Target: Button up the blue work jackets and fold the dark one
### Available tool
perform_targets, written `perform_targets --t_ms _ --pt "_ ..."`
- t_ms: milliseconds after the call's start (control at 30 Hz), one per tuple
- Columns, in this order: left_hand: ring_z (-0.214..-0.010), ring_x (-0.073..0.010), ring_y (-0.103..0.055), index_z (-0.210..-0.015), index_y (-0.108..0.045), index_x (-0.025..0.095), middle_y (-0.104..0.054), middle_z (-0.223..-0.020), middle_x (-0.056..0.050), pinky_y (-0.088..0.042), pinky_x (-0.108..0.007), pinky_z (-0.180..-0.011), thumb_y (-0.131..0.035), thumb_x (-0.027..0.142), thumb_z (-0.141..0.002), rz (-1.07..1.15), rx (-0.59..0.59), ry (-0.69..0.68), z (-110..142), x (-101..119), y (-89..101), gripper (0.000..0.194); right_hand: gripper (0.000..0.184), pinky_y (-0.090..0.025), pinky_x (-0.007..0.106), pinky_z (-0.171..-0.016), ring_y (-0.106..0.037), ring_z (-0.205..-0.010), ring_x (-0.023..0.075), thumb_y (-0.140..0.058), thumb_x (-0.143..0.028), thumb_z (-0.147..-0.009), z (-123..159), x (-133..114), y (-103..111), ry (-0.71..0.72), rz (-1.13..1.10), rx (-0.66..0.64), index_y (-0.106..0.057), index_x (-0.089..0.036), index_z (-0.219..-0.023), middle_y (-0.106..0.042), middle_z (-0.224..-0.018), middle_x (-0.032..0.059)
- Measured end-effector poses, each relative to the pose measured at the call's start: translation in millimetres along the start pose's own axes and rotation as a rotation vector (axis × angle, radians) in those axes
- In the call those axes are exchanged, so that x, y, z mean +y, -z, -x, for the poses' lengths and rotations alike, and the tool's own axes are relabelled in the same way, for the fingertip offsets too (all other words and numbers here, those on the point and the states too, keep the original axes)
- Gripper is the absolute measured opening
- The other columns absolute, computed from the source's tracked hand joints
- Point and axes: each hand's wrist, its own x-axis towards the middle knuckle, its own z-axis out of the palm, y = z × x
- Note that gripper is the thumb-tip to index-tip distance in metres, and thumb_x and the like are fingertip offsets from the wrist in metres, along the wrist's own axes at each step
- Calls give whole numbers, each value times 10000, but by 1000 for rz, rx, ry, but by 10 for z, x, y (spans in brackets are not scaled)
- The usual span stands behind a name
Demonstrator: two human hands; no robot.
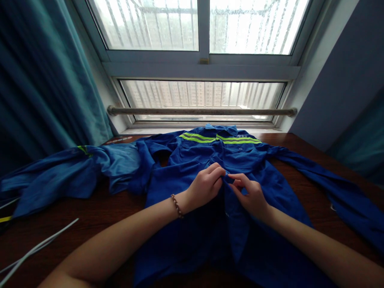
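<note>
Blue cloth long-sleeved jacket: spread beneath left hand and right hand | both pinch its front edge between them | rumpled, lime-and-grey chest stripes beyond hands

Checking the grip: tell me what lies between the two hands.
In the head view, the front of the blue shirt lies between the left hand and right hand.

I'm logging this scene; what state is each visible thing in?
Blue work shirt, spread out, rumpled; front fastening unclear
Left hand, pinching the shirt front
Right hand, fingers at the shirt front, grip unclear
Braided bracelet, worn on left wrist
Window, apparently shut
Left teal curtain, hanging in folds
White cord, one end loose
</note>
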Motion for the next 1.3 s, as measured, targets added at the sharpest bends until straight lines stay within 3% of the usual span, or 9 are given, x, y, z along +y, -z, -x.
perform_targets --t_ms 100,233,333,533,633,833,1067,1200,1300 --pt "-770 -101 -476 -899 -521 156 -490 -836 -29 -418 -215 -695 -395 111 -824 -9 51 7 -20 -45 24 154 306 -401 224 -584 -516 -590 105 -455 -299 -848 10 -54 15 -10 -82 -35 -468 -180 -1130 -549 -685 -5" --pt "-788 -96 -481 -872 -558 162 -481 -854 -26 -428 -212 -717 -425 103 -816 -53 105 24 -29 -201 30 157 314 -392 206 -536 -500 -606 102 -514 -376 -802 -38 -102 32 -233 -349 -61 -522 -171 -1039 -531 -700 -6" --pt "-801 -102 -485 -863 -570 157 -476 -870 -34 -440 -222 -730 -421 109 -819 -109 103 41 -16 -335 17 163 331 -429 227 -706 -540 -808 139 -676 -348 -656 -114 -40 31 -335 -484 -52 -560 -179 -915 -574 -843 12" --pt "-807 -111 -508 -918 -581 144 -487 -905 -55 -451 -225 -730 -353 157 -861 -221 -81 61 4 -495 -1 236 280 -425 241 -699 -552 -743 130 -719 -280 -557 -221 168 60 -539 -535 -147 -571 -154 -758 -585 -763 -5" --pt "-790 -113 -524 -957 -578 163 -511 -913 -49 -452 -235 -740 -360 132 -846 -299 -244 116 -21 -483 13 246 375 -435 254 -639 -563 -717 150 -728 -275 -521 -233 319 89 -646 -442 -54 -554 -153 -830 -589 -750 6" --pt "-906 -179 -506 -963 -548 155 -537 -955 -70 -430 -300 -800 -394 100 -806 -488 -303 170 -94 -160 86 227 404 -417 248 -562 -548 -658 155 -740 -377 -508 -250 587 139 -613 -173 116 -559 -155 -794 -570 -693 6" --pt "-746 -143 -551 -902 -519 164 -530 -924 -47 -445 -238 -653 -457 186 -795 -314 -519 192 19 53 -74 125 443 -414 225 -496 -534 -536 116 -774 -371 -484 -265 368 138 -735 -749 124 -505 -174 -776 -577 -664 -20" --pt "-739 -155 -552 -878 -513 151 -521 -933 -61 -451 -249 -643 -495 206 -767 -315 -517 186 65 -54 -181 125 401 -347 183 -435 -481 -480 71 -761 -333 -519 -251 270 115 -638 -751 37 -533 -174 -809 -562 -633 -39" --pt "-770 -163 -557 -861 -541 153 -546 -883 -59 -455 -255 -688 -458 203 -779 -266 -548 148 74 -131 -221 127 277 -416 200 -563 -548 -623 99 -716 -278 -589 -211 223 68 -446 -623 -116 -560 -167 -788 -593 -706 -20"
